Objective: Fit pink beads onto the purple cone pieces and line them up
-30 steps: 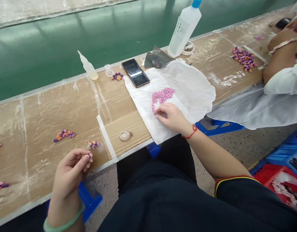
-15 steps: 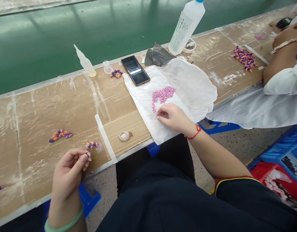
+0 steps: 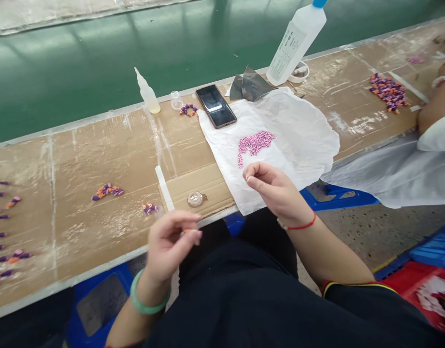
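My left hand [image 3: 167, 246], slightly blurred, is closed in a pinch over the table's front edge. A small pink-and-orange piece [image 3: 189, 232] shows between its thumb and fingers. My right hand [image 3: 271, 188] pinches thumb against forefinger just above the white sheet [image 3: 232, 186]; whatever sits at the fingertips is too small to name. Beyond that hand lies a spread of tiny pink-and-white pieces [image 3: 256, 143] on the sheet. Left of the paper, a round clear disc [image 3: 195, 198] rests on cardboard. A few purple-and-orange pieces [image 3: 150, 208] lie near my left hand, with a larger cluster [image 3: 107, 191] farther left.
Along the far edge stand a dropper bottle [image 3: 148, 94], a phone [image 3: 216, 106] lying flat, and a big leaning white bottle [image 3: 296, 43]. Purple-and-orange pieces [image 3: 389, 92] are heaped at right near another person's arm [image 3: 437, 106]. More pieces [image 3: 5, 258] lie far left.
My left hand has moved right, off the tabletop pieces and toward my body, still pinching its piece. My right hand has lifted a little from the paper. The camera view has shifted left.
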The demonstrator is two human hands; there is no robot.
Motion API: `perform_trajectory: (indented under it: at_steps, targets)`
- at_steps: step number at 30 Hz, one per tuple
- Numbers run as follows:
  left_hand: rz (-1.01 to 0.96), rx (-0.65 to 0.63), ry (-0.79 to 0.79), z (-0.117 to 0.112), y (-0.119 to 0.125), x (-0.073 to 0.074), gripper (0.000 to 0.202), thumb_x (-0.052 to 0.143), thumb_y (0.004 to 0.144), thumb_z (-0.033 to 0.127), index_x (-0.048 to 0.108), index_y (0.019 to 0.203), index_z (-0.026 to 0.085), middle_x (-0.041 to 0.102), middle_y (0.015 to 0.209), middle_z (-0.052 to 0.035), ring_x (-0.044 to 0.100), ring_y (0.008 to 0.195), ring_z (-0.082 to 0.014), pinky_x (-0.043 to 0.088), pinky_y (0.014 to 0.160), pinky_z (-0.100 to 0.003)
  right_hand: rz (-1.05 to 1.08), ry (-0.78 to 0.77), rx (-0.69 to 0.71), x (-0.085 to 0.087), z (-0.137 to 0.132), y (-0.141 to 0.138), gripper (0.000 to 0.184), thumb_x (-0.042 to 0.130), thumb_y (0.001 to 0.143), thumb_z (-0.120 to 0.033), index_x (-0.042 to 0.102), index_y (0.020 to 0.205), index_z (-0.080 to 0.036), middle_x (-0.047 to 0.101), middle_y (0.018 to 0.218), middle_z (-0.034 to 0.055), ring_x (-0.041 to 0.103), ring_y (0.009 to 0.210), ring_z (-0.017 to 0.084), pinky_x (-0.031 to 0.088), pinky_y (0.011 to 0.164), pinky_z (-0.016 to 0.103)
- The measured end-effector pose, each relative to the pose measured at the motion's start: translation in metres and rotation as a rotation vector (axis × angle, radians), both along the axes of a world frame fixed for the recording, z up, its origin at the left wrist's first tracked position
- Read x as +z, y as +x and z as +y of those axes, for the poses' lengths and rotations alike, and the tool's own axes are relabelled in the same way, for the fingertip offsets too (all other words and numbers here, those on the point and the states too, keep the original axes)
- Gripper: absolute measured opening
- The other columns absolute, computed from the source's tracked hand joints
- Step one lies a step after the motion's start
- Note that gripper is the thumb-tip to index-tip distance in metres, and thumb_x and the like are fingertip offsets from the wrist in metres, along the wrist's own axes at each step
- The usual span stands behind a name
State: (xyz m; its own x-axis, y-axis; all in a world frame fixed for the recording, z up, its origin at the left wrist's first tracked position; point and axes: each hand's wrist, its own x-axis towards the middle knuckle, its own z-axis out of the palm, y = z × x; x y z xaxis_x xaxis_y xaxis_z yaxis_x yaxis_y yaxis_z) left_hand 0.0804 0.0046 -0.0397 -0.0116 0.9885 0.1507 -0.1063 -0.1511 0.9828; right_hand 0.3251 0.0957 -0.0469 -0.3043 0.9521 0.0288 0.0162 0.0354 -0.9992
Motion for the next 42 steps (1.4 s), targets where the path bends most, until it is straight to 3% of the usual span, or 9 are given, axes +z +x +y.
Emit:
perform_trajectory:
  at_steps: [3, 7, 15, 20, 24, 27, 30, 36, 42]
  targets:
    - [-0.07, -0.131, -0.04, 0.012, 0.038, 0.005, 0.028, 0.073, 0.089, 0.031, 0.073, 0.115, 0.02, 0.062, 0.057, 0.0029, 0.058, 0.05, -0.0098, 0.047, 0.051, -0.02, 0.241, -0.013, 0.021, 0.009, -0.021, -0.019, 0.018, 0.069, 0.094, -0.035, 0.06, 0.086, -0.022, 0.051, 0.08, -0.0004, 0.047, 0.075, 0.015, 0.04, 0.069, 0.027]
    - [-0.167, -0.14, -0.055, 0.018, 0.062, 0.006, 0.036, 0.073, 0.089, 0.034, 0.072, 0.122, 0.019, 0.063, 0.061, 0.0025, 0.058, 0.052, -0.0088, 0.049, 0.055, -0.02, 0.308, 0.081, 0.02, 0.014, -0.035, -0.034, 0.012, 0.065, 0.097, -0.028, 0.059, 0.088, -0.023, 0.051, 0.082, -0.0002, 0.047, 0.076, 0.014, 0.04, 0.069, 0.027]
    - [-0.184, -0.072, -0.097, 0.008, 0.067, 0.001, 0.032, 0.076, 0.086, 0.039, 0.075, 0.112, 0.02, 0.062, 0.06, 0.0029, 0.057, 0.051, -0.009, 0.049, 0.054, -0.02, 0.12, 0.412, -0.118, 0.007, -0.042, -0.037, 0.01, 0.058, 0.098, -0.017, 0.055, 0.089, -0.022, 0.05, 0.085, 0.001, 0.05, 0.082, 0.017, 0.041, 0.074, 0.032]
    - [-0.193, -0.068, -0.211, 0.007, 0.067, 0.003, 0.038, 0.081, 0.078, 0.048, 0.075, 0.1, 0.018, 0.06, 0.057, 0.0026, 0.053, 0.048, -0.0095, 0.044, 0.05, -0.022, 0.054, 0.527, -0.104, 0.012, -0.043, -0.031, 0.015, 0.058, 0.097, -0.017, 0.063, 0.105, -0.029, 0.057, 0.101, 0.0053, 0.056, 0.095, 0.022, 0.049, 0.083, 0.038]
    - [-0.298, -0.035, -0.347, 0.009, 0.071, 0.007, 0.046, 0.087, 0.066, 0.056, 0.071, 0.082, 0.016, 0.059, 0.055, 0.0016, 0.048, 0.045, -0.0073, 0.033, 0.046, -0.019, -0.001, 0.59, -0.151, 0.016, -0.047, -0.03, 0.017, 0.058, 0.097, -0.021, 0.072, 0.093, -0.031, 0.061, 0.106, 0.0075, 0.06, 0.098, 0.024, 0.053, 0.084, 0.041]
    - [-0.355, -0.012, -0.392, 0.011, 0.074, 0.012, 0.052, 0.091, 0.057, 0.058, 0.069, 0.075, 0.014, 0.056, 0.053, 0.0025, 0.043, 0.045, -0.0056, 0.029, 0.046, -0.019, 0.099, 0.495, -0.183, 0.012, -0.051, -0.033, 0.013, 0.064, 0.095, -0.027, 0.071, 0.084, -0.029, 0.062, 0.106, 0.0076, 0.059, 0.103, 0.025, 0.052, 0.088, 0.04]
    - [-0.36, -0.009, -0.378, 0.009, 0.075, 0.016, 0.054, 0.092, 0.054, 0.058, 0.066, 0.069, 0.014, 0.053, 0.052, 0.003, 0.04, 0.045, -0.0047, 0.027, 0.047, -0.019, 0.247, 0.26, -0.138, 0.007, -0.058, -0.038, 0.017, 0.072, 0.09, -0.037, 0.069, 0.077, -0.026, 0.06, 0.105, 0.0075, 0.058, 0.102, 0.025, 0.052, 0.089, 0.037]
    - [-0.305, 0.027, -0.326, 0.002, 0.077, 0.008, 0.053, 0.088, 0.061, 0.061, 0.063, 0.068, 0.015, 0.048, 0.052, 0.004, 0.039, 0.048, -0.007, 0.031, 0.051, -0.022, 0.502, -0.186, -0.063, 0.006, -0.076, -0.047, 0.031, 0.081, 0.081, -0.046, 0.067, 0.072, -0.02, 0.052, 0.108, 0.0059, 0.056, 0.079, 0.016, 0.054, 0.072, 0.03]
    - [-0.051, 0.147, -0.131, -0.004, 0.078, 0.002, 0.046, 0.075, 0.076, 0.062, 0.065, 0.072, 0.017, 0.058, 0.063, -0.0023, 0.049, 0.058, -0.0139, 0.041, 0.059, -0.028, 0.572, -0.267, -0.125, 0.003, -0.081, -0.056, 0.033, 0.088, 0.071, -0.048, 0.068, 0.072, -0.021, 0.052, 0.097, 0.0041, 0.055, 0.09, 0.018, 0.052, 0.076, 0.025]
